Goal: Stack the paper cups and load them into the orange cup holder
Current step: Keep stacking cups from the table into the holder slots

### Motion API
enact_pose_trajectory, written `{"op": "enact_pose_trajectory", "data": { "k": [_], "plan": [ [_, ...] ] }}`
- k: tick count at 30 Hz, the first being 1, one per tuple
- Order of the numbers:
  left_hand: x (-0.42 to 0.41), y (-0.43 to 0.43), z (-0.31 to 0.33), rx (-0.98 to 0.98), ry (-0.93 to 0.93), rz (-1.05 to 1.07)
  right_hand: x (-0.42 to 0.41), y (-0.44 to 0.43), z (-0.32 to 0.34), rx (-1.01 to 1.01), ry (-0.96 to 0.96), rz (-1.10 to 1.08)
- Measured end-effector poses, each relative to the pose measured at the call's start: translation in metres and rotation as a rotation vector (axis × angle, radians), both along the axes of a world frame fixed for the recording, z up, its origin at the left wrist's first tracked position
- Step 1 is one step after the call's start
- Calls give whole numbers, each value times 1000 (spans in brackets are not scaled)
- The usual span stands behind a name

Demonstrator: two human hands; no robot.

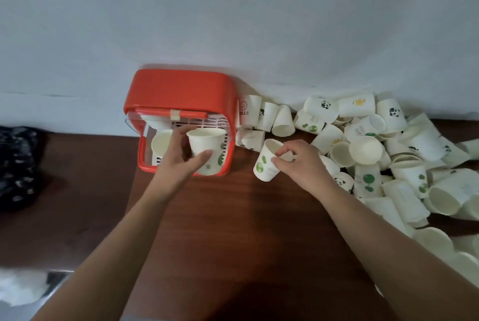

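Note:
The orange cup holder (178,90) stands against the wall, its front open. My left hand (181,155) grips a white paper cup with green dots (207,144), held upright over the holder's front. Another white cup (162,142) sits inside the holder to the left. My right hand (298,160) pinches the rim of a second green-dotted cup (264,165), tilted just above the table, right of the holder.
A large pile of loose paper cups (375,149) spreads along the wall and down the right side of the brown wooden table (233,217). A dark patterned cloth (18,165) lies at the left edge. The white wall rises behind.

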State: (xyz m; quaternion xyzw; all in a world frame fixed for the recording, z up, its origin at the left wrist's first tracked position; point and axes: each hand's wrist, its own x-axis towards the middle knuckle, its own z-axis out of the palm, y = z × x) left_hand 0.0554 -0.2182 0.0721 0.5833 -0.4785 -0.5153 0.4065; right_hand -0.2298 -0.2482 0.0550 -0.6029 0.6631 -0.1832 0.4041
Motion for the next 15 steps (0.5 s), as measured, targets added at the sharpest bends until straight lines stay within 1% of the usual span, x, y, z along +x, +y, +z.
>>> {"op": "enact_pose_trajectory", "data": {
  "k": [5, 7, 9, 11, 15],
  "plan": [
    [86, 5, 6, -68, -34, 183, 69, 4, 7, 21, -61, 25],
    [101, 2, 2, -93, -34, 213, 84, 4, 9, 21, -66, 22],
    [114, -2, -3, -114, -97, 167, 101, 6, 11, 16, -64, 22],
    [122, -9, -15, -103, -197, 103, 114, 9, 12, 25, -64, 14],
    [120, -22, -35, -102, -369, -18, 127, 13, 12, 17, -48, -24]
  ]
}}
